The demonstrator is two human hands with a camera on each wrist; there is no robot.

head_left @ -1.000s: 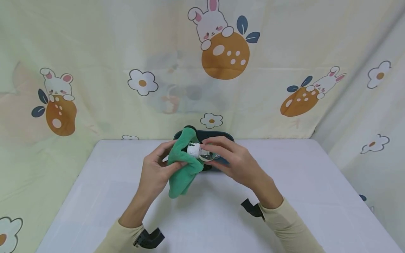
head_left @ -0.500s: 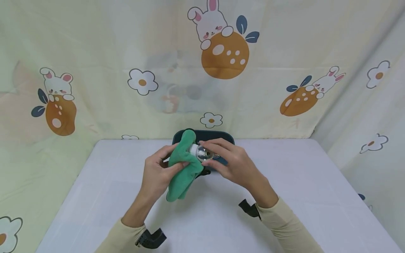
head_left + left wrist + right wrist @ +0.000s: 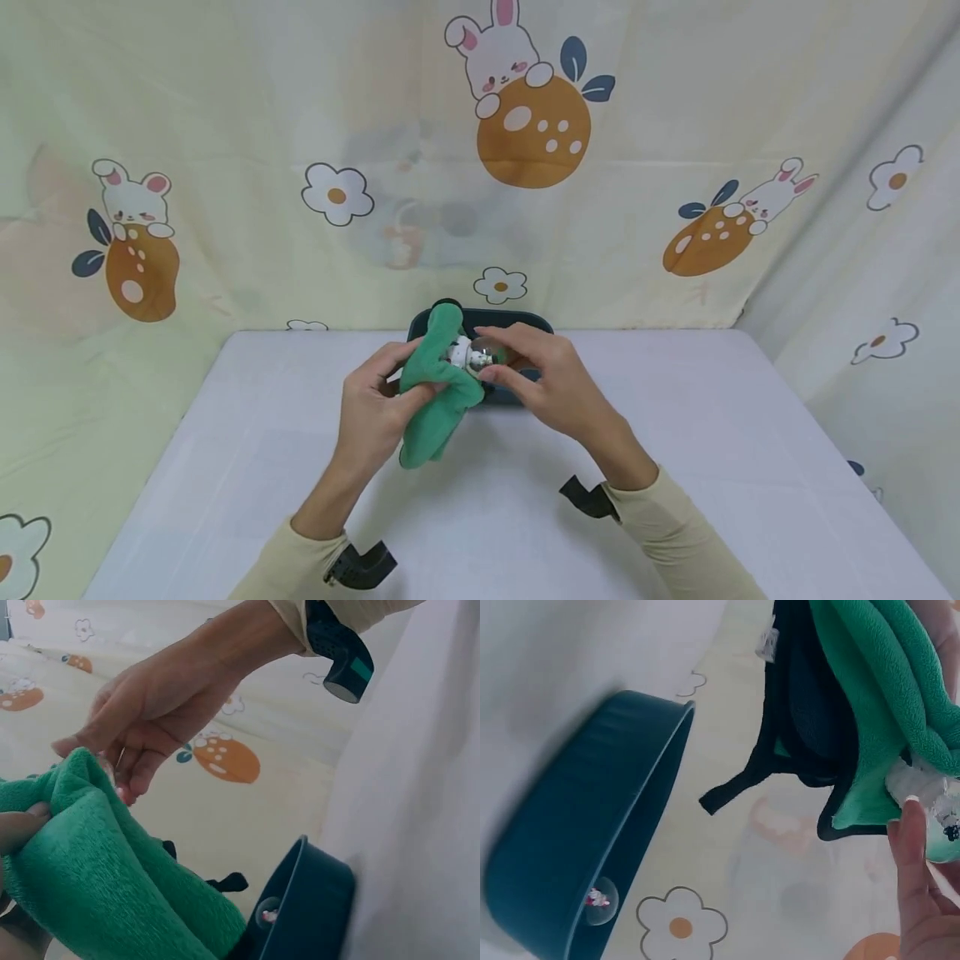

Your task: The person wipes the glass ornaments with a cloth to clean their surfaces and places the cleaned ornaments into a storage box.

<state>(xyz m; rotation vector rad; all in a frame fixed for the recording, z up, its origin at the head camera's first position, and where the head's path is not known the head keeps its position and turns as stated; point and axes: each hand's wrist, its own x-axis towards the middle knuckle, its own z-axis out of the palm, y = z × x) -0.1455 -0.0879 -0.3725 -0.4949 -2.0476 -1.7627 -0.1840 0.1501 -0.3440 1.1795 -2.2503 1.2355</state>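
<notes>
Over the table, my left hand (image 3: 369, 417) grips a green plush cloth (image 3: 435, 408) with its thumb on the near face. Black edging, a dark lining and a short black strap show on this cloth (image 3: 870, 765) in the right wrist view. A small snow globe (image 3: 480, 357) with a clear dome, a white base and a tiny figure inside pokes out of the cloth's right side. The thumb and fingers of my right hand (image 3: 566, 387) pinch around the dome. Folds of cloth hide part of the base.
A dark teal bin (image 3: 570, 802) stands at the table's back edge, behind both hands. Inside it lies another small clear globe (image 3: 604, 901) with a red and white figure. A printed curtain (image 3: 630, 250) hangs just behind the white table (image 3: 675, 433).
The snow globe's dome has turned and shifted between my right fingers, which have moved slightly around it. My left hand keeps its grip on the cloth, nearly still.
</notes>
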